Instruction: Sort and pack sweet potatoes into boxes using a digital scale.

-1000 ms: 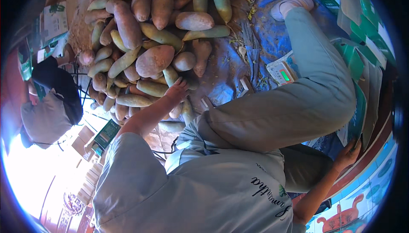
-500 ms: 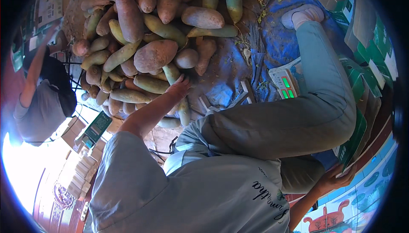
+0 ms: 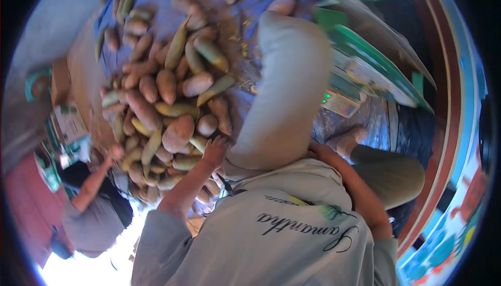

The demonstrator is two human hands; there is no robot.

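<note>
Left hand: laid at the near right edge of the root-vegetable pile, fingers extended; any grip cannot be told. Right hand: partly hidden, right of the pile; closure cannot be told. Pile: composed of long and rounded roots, brownish-pink and green. Carton: placed left of the pile, contents hidden. Blue sheet: exposed beyond the pile's far edge.

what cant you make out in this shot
All in the head view:
Right hand: finger ends lost in blur at the raised leg; grip unclear.
Left hand: its own back hides what lies under the palm.
Scale: partly covered by the raised leg; display too blurred to read.
Co-worker's hand: too small and blurred to tell its grip.
</note>
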